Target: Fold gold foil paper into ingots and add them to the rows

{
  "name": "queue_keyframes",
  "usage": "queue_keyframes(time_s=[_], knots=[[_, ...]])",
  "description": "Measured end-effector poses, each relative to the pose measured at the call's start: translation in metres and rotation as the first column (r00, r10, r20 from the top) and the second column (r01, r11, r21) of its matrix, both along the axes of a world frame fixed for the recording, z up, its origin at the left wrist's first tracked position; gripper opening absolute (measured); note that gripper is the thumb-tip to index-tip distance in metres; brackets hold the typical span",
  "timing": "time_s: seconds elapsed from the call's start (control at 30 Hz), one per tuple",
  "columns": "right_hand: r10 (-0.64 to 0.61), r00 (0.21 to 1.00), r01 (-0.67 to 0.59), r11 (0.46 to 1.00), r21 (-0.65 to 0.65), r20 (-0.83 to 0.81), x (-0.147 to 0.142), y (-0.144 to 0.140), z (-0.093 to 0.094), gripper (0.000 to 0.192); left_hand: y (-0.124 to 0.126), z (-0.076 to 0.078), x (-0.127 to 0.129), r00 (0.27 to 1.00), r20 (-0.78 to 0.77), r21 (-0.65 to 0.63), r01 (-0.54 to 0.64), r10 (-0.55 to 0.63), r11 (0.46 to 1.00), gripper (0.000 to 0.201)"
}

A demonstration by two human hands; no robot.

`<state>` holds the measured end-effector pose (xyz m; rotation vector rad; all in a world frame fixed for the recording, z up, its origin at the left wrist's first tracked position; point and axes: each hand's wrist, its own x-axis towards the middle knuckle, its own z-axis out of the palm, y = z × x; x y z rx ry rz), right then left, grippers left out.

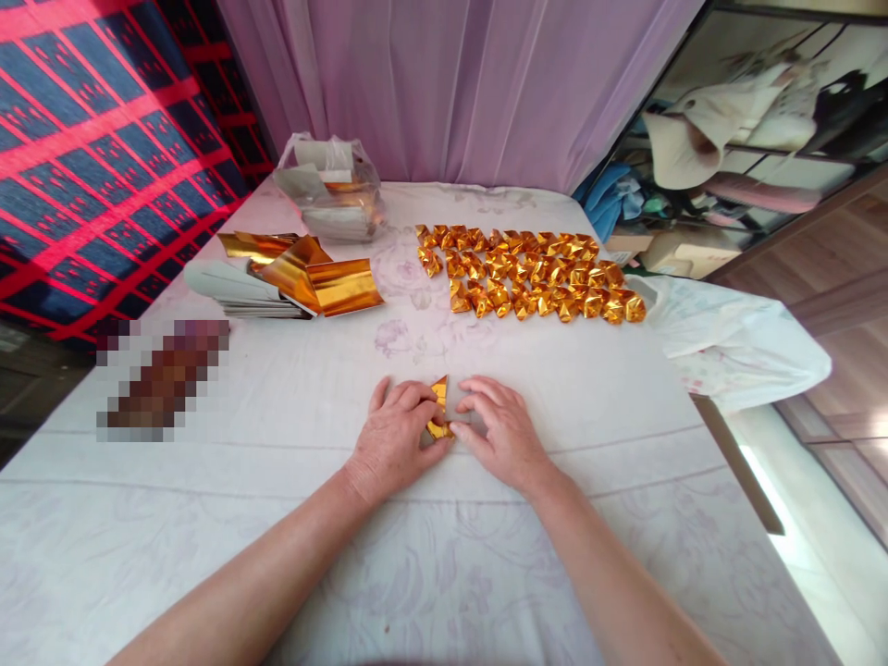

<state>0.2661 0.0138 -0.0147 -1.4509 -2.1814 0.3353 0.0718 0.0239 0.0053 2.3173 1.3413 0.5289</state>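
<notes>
My left hand (392, 439) and my right hand (503, 433) rest side by side on the white cloth-covered table (277, 398), both pinching a small piece of gold foil paper (439, 393) that is partly folded, with one pointed corner sticking up between the fingers. Farther back, to the right, several folded gold paper pieces (531, 273) lie in rows. At the back left is a stack of flat gold foil sheets (305, 273) with curling edges.
A clear plastic bag (333, 199) holding more sheets stands at the back left near a purple curtain. A white plastic bag (735, 338) hangs over the table's right edge. A blurred-out brown object (163, 379) lies at the left.
</notes>
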Motion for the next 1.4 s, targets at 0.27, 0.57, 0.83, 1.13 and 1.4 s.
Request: queue_keyframes(time_s=[0.27, 0.57, 0.83, 1.13, 1.4], knots=[[-0.018, 1.0, 0.018, 1.0, 0.002, 0.019, -0.003, -0.001, -0.001, 0.014, 0.0, 0.001, 0.0, 1.0, -0.001, -0.018, -0.001, 0.001, 1.0, 0.013], [0.011, 0.999, -0.01, 1.0, 0.007, -0.043, 0.004, 0.003, -0.009, 0.009, 0.0, 0.001, -0.002, 1.0, 0.002, -0.041, 0.01, -0.01, 0.999, 0.016], [0.036, 0.999, -0.036, 0.999, 0.007, -0.04, 0.006, 0.004, -0.008, 0.013, 0.0, 0.003, -0.002, 1.0, 0.008, -0.053, 0.012, -0.012, 0.999, 0.019], [-0.008, 1.0, 0.008, 1.0, -0.008, -0.001, 0.0, 0.0, -0.003, 0.012, 0.0, 0.002, -0.002, 1.0, 0.011, -0.045, 0.008, -0.008, 0.999, 0.017], [-0.019, 0.998, 0.023, 0.998, 0.055, -0.066, 0.005, 0.004, -0.011, 0.027, -0.001, 0.002, -0.005, 0.999, 0.022, -0.029, 0.024, -0.023, 0.999, 0.018]])
